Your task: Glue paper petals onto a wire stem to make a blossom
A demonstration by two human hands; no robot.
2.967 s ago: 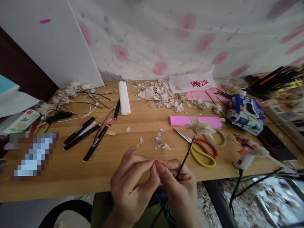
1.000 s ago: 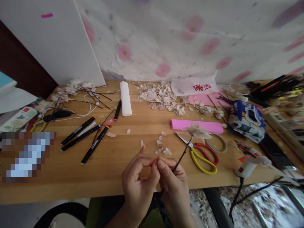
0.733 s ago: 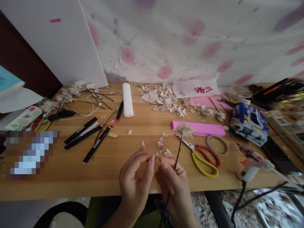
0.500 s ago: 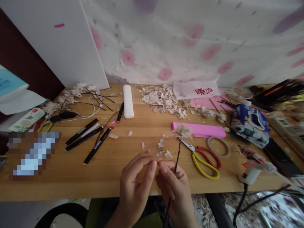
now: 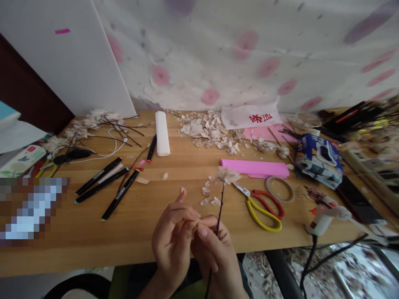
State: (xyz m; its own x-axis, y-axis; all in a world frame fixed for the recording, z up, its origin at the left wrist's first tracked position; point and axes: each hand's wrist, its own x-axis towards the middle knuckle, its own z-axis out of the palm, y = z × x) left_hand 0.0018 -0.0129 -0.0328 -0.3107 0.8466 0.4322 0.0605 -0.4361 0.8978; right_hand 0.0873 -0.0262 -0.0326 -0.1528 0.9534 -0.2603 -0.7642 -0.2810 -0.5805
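Note:
My right hand (image 5: 215, 253) grips a thin dark stem (image 5: 219, 207) that stands nearly upright, with a pale paper flower (image 5: 225, 175) at its top. My left hand (image 5: 173, 245) is pressed against the right one, its thumb and fingers pinched together at the right hand's fingertips; what they pinch is too small to make out. Both hands hover over the front edge of the wooden table (image 5: 93, 232). A few loose petals (image 5: 208, 195) lie just beyond the hands.
Red-and-yellow scissors (image 5: 262, 201), a tape ring (image 5: 279, 189), a pink paper roll (image 5: 255, 168) and a glue gun (image 5: 324, 216) lie to the right. Black markers (image 5: 106, 182), a white roll (image 5: 162, 133), finished flowers (image 5: 93, 122) and a petal heap (image 5: 208, 128) lie left and behind.
The stem has swung from leaning right to nearly upright, carrying the flower leftward. Both hands have drawn closer together and a little toward me.

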